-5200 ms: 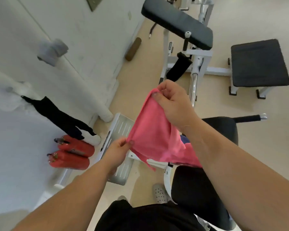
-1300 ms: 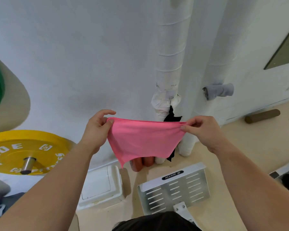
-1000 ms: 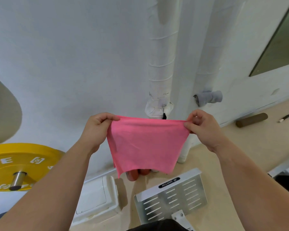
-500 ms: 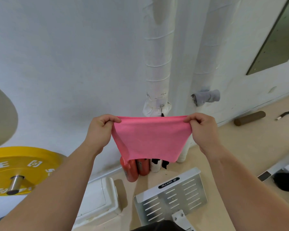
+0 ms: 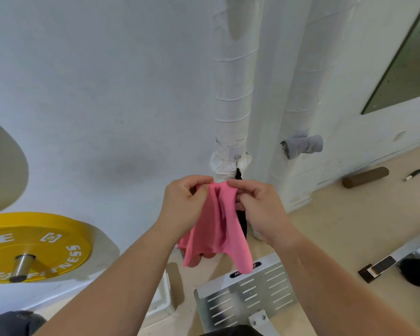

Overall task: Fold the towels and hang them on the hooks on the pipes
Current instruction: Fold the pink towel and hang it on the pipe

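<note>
A pink towel (image 5: 216,229) hangs doubled in front of me, its top corners bunched together. My left hand (image 5: 184,204) pinches one top corner and my right hand (image 5: 257,207) pinches the other; the two hands almost touch. Straight behind them stands a white wrapped pipe (image 5: 233,93) with a black towel (image 5: 240,190) hanging on it, mostly hidden by my hands and the pink cloth. A second white pipe (image 5: 308,81) to the right carries a folded grey towel (image 5: 303,145) on its hook.
A yellow weight plate (image 5: 32,246) on a bar sticks out at the left. On the floor below lie a perforated metal footplate (image 5: 243,301), a white box lid (image 5: 163,299) and red cylinders partly hidden behind the towel. A brown roller (image 5: 364,177) lies by the wall.
My hands have come together, so the pink towel, held spread flat half a second ago, now hangs folded in half. Earlier I turned from the bench to face the pipes.
</note>
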A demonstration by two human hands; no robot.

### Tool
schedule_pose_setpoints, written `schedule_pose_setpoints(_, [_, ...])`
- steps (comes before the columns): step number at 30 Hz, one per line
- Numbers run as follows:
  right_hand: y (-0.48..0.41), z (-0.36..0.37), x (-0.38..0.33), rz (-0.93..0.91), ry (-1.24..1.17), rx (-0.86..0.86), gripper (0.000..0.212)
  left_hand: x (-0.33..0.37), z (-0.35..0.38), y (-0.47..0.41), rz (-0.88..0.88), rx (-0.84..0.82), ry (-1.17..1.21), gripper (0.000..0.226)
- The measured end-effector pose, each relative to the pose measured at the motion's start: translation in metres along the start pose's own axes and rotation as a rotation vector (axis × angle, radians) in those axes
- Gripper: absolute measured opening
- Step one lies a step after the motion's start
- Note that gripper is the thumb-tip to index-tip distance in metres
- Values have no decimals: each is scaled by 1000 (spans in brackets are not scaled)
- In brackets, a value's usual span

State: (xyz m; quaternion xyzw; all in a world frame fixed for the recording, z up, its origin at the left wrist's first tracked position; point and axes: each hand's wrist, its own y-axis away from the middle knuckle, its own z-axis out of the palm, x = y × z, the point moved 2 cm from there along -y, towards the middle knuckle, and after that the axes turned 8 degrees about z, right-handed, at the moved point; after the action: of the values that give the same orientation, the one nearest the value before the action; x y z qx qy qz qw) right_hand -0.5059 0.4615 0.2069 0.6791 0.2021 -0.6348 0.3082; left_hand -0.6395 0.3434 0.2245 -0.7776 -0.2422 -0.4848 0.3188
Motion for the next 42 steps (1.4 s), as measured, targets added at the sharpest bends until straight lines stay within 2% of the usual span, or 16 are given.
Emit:
schedule_pose_setpoints(7, [8,7,-1,-167,169,18,23,1,7,17,-27,-98,95,37])
schedule_pose_setpoints(9, [9,8,-3,-220,229,28,17,3,9,19,-57,-137,136,32])
schedule_pose_setpoints(13, [9,7,-9,-260,268,48,21,6,10,17,-110,-156,112,9])
schedule_pose_setpoints(15, [8,7,-12,-300,305,36,20,6,9,16,-127,-167,111,6])
schedule_pose_setpoints(20, [3,4,-10,-287,304,-48,12,9,8,18,-143,-313,167,14])
schedule_pose_setpoints(24, [1,0,-7,-274,306,-52,15,12,6,19,-130,-389,162,27])
schedule_pose_setpoints(30, [0,-1,0,-256,283,11,27,13,7,20,-98,-383,204,30])
schedule_pose_setpoints(35, [-1,-10,13,-214,376,-100,21,10,2,11,-67,-282,199,43])
schedule_pose_setpoints(38, [-6,-25,22,-177,533,-180,20,4,-7,3,-66,-185,220,46])
schedule_pose_setpoints(42, [-10,-41,20,-175,641,-108,11,-1,-18,-5,-49,-135,138,44])
